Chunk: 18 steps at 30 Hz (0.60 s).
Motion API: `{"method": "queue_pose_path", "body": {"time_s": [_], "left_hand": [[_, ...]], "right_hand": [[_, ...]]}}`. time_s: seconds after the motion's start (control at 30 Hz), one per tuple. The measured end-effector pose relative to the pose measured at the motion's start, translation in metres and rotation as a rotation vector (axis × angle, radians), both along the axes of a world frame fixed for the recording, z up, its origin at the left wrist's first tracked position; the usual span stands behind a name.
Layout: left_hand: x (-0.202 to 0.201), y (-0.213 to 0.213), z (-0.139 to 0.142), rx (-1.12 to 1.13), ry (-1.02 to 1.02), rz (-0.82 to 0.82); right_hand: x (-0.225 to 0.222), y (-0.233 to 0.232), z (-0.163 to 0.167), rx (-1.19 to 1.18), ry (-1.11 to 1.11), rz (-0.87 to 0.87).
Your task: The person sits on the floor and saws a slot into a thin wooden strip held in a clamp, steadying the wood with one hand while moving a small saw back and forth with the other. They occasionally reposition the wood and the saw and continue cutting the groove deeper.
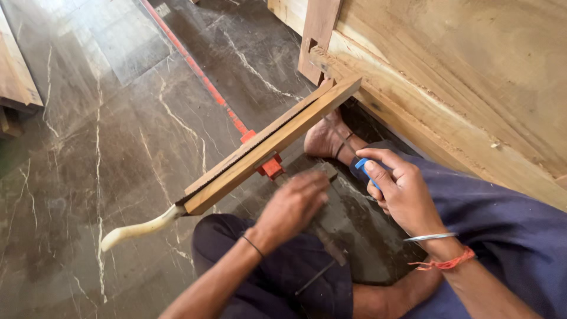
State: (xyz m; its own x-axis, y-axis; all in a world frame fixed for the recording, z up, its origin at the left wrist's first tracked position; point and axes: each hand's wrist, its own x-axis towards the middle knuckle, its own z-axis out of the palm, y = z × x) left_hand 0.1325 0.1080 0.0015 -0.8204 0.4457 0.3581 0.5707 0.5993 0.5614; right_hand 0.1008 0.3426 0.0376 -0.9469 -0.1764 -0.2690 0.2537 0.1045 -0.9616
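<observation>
A person sits on a dark marbled floor (118, 147), seen from above, with 2 bare hands at work over the lap. The right hand (401, 192) is closed around a small blue handle (363, 168); thumb and forefinger pinch it near the top, and a thin dark blade, likely a file, seems to run up and away from the grip, though it is too slim to tell for sure. The left hand (292, 204) sits just beside it, toward the knee, fingers curled downward; whether it pinches anything cannot be told, since the fingertips are hidden. Just beyond both hands lies a handsaw (236, 168), teeth upward, sandwiched between 2 long wooden strips (277, 139) that seem to act as a vise so the blade stays stiff. Its pale curved handle (139, 229) sticks out far to the left of the grip. The far end of the strips leans against a large wooden frame (449, 88), which appears to brace them. An orange clamp (269, 165) sits beneath the strips, close to the left hand. A bare foot (325, 139) rests just beyond the right hand, near the strips.
</observation>
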Motion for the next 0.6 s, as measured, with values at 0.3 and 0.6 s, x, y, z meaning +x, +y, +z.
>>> {"method": "queue_pose_path", "body": {"time_s": [0.3, 0.6], "left_hand": [[0.023, 0.023, -0.029, -0.441, -0.02, 0.004], [0.034, 0.015, -0.046, -0.437, 0.01, 0.108]], "right_hand": [[-0.004, -0.008, -0.038, -0.038, 0.005, -0.012], [-0.007, 0.002, -0.05, 0.115, 0.23, -0.037]]}}
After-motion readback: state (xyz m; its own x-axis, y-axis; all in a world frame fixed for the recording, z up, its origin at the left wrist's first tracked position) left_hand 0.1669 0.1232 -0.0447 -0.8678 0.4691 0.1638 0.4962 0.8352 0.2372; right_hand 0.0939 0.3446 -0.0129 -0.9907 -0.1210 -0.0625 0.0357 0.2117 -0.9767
